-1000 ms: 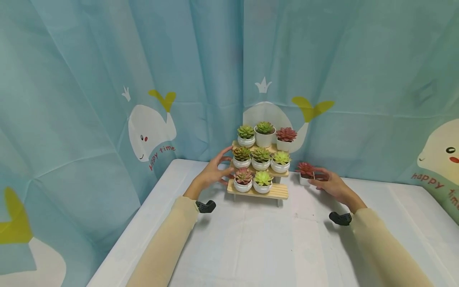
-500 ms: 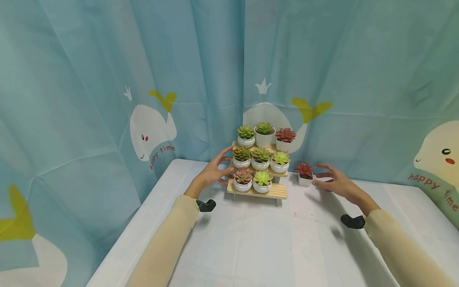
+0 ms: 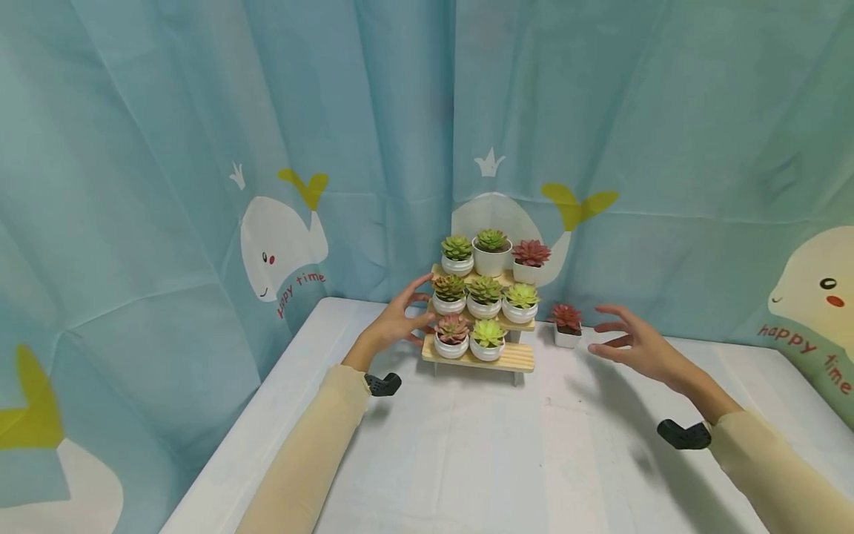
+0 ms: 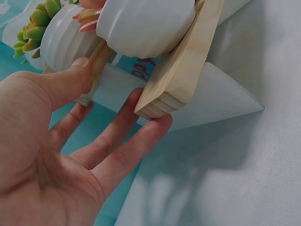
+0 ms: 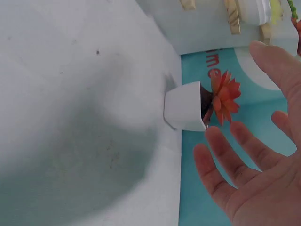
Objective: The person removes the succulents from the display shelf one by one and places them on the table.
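Note:
A three-step wooden plant stand holds several potted succulents in white pots. My left hand grips the stand's left end. In the left wrist view its thumb lies on one wooden step, and other fingertips touch the end of another step. A red succulent in a square white pot stands upright on the table, right of the stand. My right hand is just right of this pot, apart from it, with fingers spread and nothing held.
Top row: two green succulents and a red one. The middle step carries several green ones; the lowest step bears a pink succulent and a lime-green one, with bare wood at its right. A blue whale-print curtain hangs close behind.
My right hand has let go of the red succulent's square pot and drawn back to the right. The pot stays on the table. My left hand has not visibly moved.

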The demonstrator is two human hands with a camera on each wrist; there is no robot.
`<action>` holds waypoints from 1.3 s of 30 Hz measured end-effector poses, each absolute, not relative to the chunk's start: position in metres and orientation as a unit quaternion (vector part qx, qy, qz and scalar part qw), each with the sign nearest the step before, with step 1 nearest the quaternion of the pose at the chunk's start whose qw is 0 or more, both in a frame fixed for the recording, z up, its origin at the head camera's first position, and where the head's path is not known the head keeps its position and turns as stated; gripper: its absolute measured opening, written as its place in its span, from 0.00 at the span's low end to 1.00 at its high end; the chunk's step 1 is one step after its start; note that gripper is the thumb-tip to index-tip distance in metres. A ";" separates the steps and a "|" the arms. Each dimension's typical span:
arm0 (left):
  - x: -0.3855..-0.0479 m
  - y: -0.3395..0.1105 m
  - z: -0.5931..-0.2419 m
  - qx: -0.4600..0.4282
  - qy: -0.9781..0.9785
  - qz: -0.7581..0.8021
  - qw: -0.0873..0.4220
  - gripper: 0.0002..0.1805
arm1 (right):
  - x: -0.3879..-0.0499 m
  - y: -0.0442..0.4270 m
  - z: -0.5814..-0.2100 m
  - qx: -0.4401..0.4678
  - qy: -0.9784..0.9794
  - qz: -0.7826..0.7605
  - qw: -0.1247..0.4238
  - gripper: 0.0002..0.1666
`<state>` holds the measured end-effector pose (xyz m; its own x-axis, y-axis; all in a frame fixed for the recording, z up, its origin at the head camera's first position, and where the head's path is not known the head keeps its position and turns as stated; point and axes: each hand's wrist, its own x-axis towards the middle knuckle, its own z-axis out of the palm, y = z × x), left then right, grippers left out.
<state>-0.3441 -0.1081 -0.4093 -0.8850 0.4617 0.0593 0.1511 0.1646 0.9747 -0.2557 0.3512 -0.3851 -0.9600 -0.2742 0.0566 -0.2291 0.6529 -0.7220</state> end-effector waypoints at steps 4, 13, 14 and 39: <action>-0.345 -0.108 -0.410 0.209 0.750 0.614 0.128 0.43 | -0.248 0.350 -0.384 -0.141 0.909 -0.393 0.013 0.49; -0.345 -0.108 -0.410 0.207 0.749 0.615 0.132 0.44 | -0.236 0.340 -0.392 -0.151 0.903 -0.402 -0.029 0.44; -0.346 -0.108 -0.410 0.207 0.749 0.615 0.133 0.43 | -0.235 0.339 -0.393 -0.152 0.901 -0.404 -0.032 0.44; -0.346 -0.109 -0.409 0.203 0.743 0.620 0.148 0.44 | -0.234 0.256 -0.410 -0.191 0.844 -0.498 -0.049 0.41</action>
<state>-0.3460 -0.1092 -0.4093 -0.8740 0.4848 0.0324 0.1186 0.1483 0.9818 -0.2335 0.2565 -0.4098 -0.9219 -0.2738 0.2740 -0.3722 0.4299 -0.8226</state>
